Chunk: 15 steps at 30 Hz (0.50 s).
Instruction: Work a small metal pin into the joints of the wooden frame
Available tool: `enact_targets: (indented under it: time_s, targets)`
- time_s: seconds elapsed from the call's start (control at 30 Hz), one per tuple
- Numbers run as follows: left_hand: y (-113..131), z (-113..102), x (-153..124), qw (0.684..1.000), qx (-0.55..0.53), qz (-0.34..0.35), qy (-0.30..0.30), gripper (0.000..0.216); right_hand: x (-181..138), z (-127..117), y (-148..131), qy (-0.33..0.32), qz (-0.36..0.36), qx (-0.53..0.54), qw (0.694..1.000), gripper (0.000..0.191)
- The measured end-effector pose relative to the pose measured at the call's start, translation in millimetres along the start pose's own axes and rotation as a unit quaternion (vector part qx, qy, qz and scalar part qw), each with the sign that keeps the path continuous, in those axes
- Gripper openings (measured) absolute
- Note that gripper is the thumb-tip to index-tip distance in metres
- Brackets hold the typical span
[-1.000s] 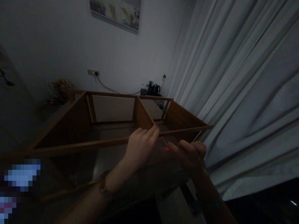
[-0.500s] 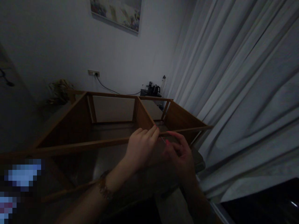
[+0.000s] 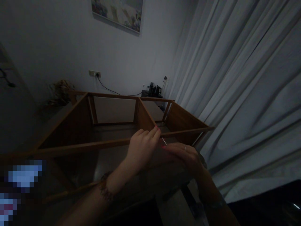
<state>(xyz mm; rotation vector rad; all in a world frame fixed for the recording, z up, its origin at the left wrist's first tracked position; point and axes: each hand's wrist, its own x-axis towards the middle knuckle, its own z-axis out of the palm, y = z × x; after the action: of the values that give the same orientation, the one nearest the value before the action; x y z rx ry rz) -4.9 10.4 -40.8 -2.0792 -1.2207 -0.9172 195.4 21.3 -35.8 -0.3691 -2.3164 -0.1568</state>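
In a dim room a wooden cabinet frame [image 3: 77,147] lies on its side, with a divider panel [image 3: 144,117] in its middle. My left hand [image 3: 142,150] rests on the front rail where the divider meets it, fingers curled together against the joint. My right hand [image 3: 184,155] is just to its right, palm down, closed on a thin metal tool [image 3: 164,141] whose tip points at the joint. A ring shows on a right finger, and a beaded bracelet [image 3: 104,190] circles my left wrist.
Grey curtains [image 3: 235,88] hang along the right. A kettle set [image 3: 154,90] stands on a low stand in the far corner, with a cable running to a wall socket [image 3: 94,73]. A picture [image 3: 117,12] hangs on the wall. A basket [image 3: 58,91] sits at the left.
My right hand has turned about the thin tool: knuckles up a second ago, fingers raised half a second ago, now palm down and flatter. My left hand has stayed on the joint.
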Motion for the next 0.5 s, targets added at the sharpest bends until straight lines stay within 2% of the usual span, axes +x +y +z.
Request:
enact_targets:
  time_s: [0.13, 0.2, 0.3, 0.43, 0.5]
  targets:
    - [0, -1, -1, 1.0, -0.004, 0.0, -0.002, 0.019, 11, 12, 1, 0.069, -0.07, -0.087, 0.991, 0.009]
    - [0, -1, 0, 1.0, -0.004, 0.001, -0.006, 0.02, 13, 22, -2, 0.11, -0.055, -0.083, 0.989, 0.01]
    - [0, -1, 0, 1.0, 0.001, 0.007, -0.011, 0.019, 8, 38, -6, 0.163, 0.039, -0.042, 0.985, 0.008]
    - [0, 1, -2, 1.0, 0.004, 0.002, 0.001, 0.019, -5, 54, -12, 0.258, 0.172, -0.008, 0.951, 0.022]
    - [0, 2, -2, 1.0, 0.008, 0.001, 0.014, 0.02, -9, 57, -13, 0.268, 0.22, 0.041, 0.937, 0.021]
